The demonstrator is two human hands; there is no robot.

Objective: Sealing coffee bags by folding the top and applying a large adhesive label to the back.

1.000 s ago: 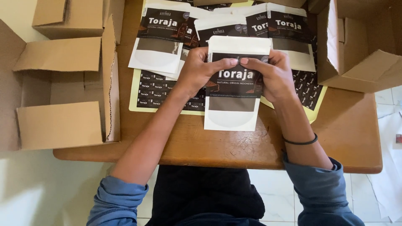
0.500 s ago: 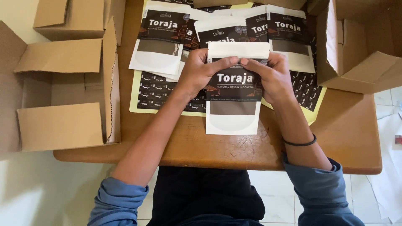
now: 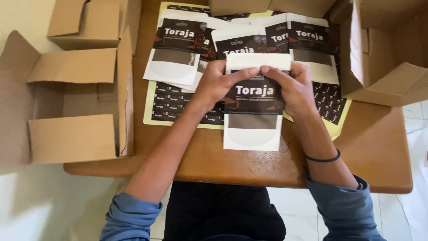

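A white pouch [image 3: 253, 129] with a dark label and a clear window lies upright on the wooden table [image 3: 365, 151] in front of me. My left hand [image 3: 218, 82] grips its upper left side, thumb pressed across the top of the label. Its upper right side is held by my right hand [image 3: 292, 87], whose thumb meets the left one near the pouch's top edge. Behind it lie several more labelled white pouches [image 3: 176, 51] on a yellow sheet of dark stickers [image 3: 167, 105].
An open cardboard box [image 3: 73, 102] stands off the table's left edge, with another box [image 3: 89, 22] behind it. A third open box [image 3: 388, 53] sits at the back right of the table. A black band circles my right wrist.
The pouch has slid slightly toward me and my thumbs have moved inward along the label's top edge until they meet near the middle.
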